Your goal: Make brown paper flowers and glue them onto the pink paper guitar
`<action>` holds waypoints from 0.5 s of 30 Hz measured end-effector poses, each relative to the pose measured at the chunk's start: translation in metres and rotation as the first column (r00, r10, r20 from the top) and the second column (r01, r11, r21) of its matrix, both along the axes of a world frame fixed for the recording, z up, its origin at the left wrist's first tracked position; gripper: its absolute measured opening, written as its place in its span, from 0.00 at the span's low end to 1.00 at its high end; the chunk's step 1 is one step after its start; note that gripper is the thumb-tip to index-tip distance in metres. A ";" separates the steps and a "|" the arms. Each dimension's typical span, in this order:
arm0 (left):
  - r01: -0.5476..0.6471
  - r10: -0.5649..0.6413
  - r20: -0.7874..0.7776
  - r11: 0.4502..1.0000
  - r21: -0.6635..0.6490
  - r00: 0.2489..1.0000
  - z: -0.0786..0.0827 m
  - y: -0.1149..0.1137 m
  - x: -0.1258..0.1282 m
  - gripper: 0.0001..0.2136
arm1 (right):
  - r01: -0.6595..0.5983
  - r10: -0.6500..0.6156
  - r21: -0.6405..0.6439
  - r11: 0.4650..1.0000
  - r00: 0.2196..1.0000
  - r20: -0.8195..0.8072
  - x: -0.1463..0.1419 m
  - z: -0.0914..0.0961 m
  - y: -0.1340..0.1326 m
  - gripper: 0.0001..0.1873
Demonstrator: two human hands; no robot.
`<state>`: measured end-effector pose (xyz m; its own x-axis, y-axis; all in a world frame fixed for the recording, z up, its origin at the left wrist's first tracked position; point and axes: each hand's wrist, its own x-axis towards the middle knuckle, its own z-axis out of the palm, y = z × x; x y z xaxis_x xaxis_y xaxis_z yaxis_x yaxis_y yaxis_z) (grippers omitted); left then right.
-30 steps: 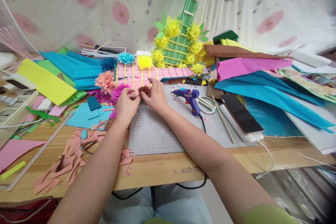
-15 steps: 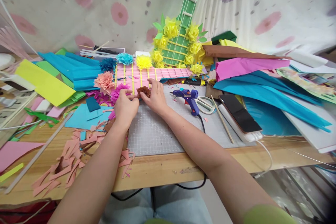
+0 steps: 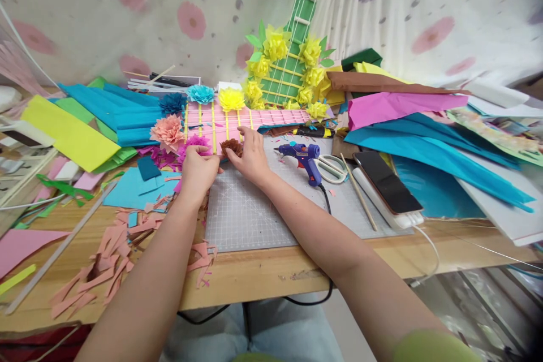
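Note:
A pink paper guitar [image 3: 207,124] lies at the back of the cutting mat, strung with pink strings and crossed by yellow strips. My right hand [image 3: 250,158] has its thumb and fingers on a brown paper flower [image 3: 231,148] at the guitar's near edge. Just left of it, my left hand [image 3: 198,172] is closed beside a magenta paper flower [image 3: 197,146]; what its fingertips hold, if anything, is hidden. Around the guitar's left end sit a salmon flower [image 3: 168,132], a dark blue flower [image 3: 172,103], a light blue flower [image 3: 200,94] and a yellow flower [image 3: 231,100].
A purple glue gun [image 3: 303,153] lies on the grey mat [image 3: 246,220], with scissors [image 3: 333,168], a wooden stick [image 3: 358,192] and a phone [image 3: 388,181] farther right. Salmon paper scraps [image 3: 106,260] cover the left. Behind stands a green guitar [image 3: 282,76] with yellow flowers.
My left hand has shifted slightly to the left and its fingers have turned a little downward. My right hand stays at the brown flower.

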<state>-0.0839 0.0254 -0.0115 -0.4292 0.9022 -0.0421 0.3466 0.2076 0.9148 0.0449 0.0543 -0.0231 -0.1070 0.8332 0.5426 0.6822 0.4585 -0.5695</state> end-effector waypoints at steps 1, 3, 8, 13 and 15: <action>0.004 -0.004 -0.001 1.000 -0.006 1.000 -0.001 0.000 0.000 0.17 | 0.002 -0.002 -0.003 1.000 1.000 0.002 0.000 0.001 0.000 0.27; 0.012 -0.012 0.003 1.000 -0.011 1.000 -0.002 0.001 0.000 0.18 | 0.001 -0.001 -0.004 1.000 1.000 0.002 0.000 0.001 0.000 0.28; 0.022 -0.022 -0.013 1.000 0.009 1.000 0.003 -0.003 0.001 0.17 | -0.008 0.008 0.031 0.999 1.000 -0.012 0.001 -0.003 0.002 0.26; 0.016 -0.015 -0.024 1.000 0.017 1.000 0.008 -0.006 0.002 0.17 | -0.005 0.005 0.028 1.000 1.000 0.000 0.001 -0.004 0.001 0.26; 0.024 -0.024 -0.006 1.000 0.012 1.000 0.008 -0.006 0.004 0.18 | -0.004 0.004 0.024 1.000 1.000 0.012 0.000 -0.004 0.001 0.26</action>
<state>-0.0801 0.0194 -0.0035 -0.4074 0.9128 -0.0292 0.3564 0.1884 0.9151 0.0452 0.0556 -0.0272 -0.1164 0.8196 0.5609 0.6870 0.4743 -0.5505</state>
